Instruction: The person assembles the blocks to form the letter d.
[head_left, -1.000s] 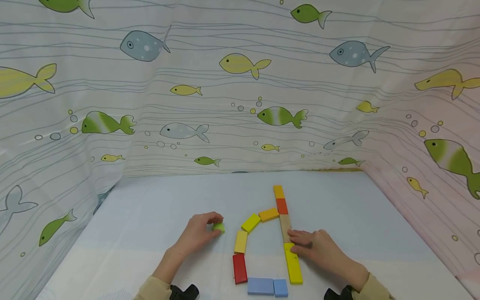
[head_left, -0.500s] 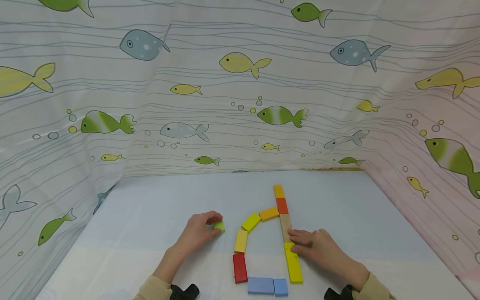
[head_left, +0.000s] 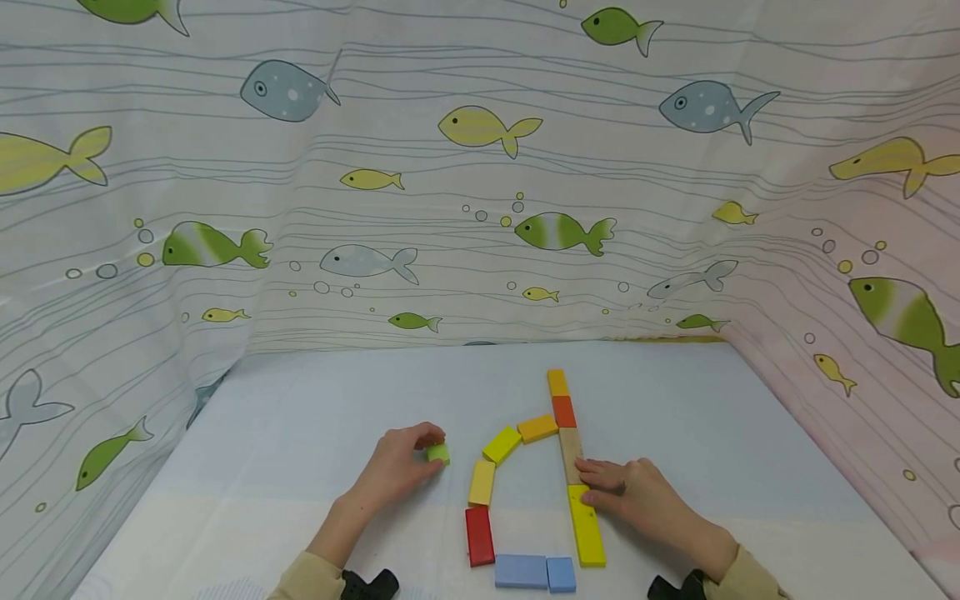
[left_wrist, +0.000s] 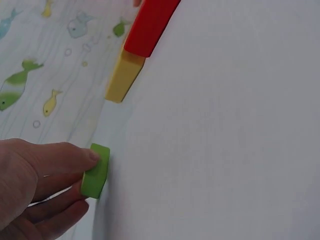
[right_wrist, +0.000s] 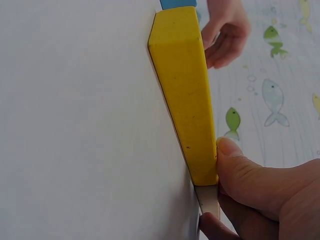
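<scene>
On the left, my left hand (head_left: 396, 465) pinches a small green block (head_left: 438, 452) between thumb and fingers, apart from the row of blocks. In the left wrist view, the thumb lies against the green block (left_wrist: 96, 171), with fingers behind it. My right hand (head_left: 637, 496) rests at the right side of the straight line of blocks. Its thumb touches the long yellow block (head_left: 587, 529), and its fingertips lie on the plain wood block (head_left: 571, 454). The right wrist view shows that thumb against the side of the yellow block (right_wrist: 182, 105).
Orange-red (head_left: 564, 412) and orange-yellow (head_left: 557, 382) blocks top the straight line. Curving left are orange (head_left: 537, 428), yellow (head_left: 502, 446), pale yellow (head_left: 482, 483) and red (head_left: 480, 537) blocks, then two blue blocks (head_left: 521, 572) at the front. A fish-print curtain (head_left: 450, 200) surrounds the white table (head_left: 337, 383).
</scene>
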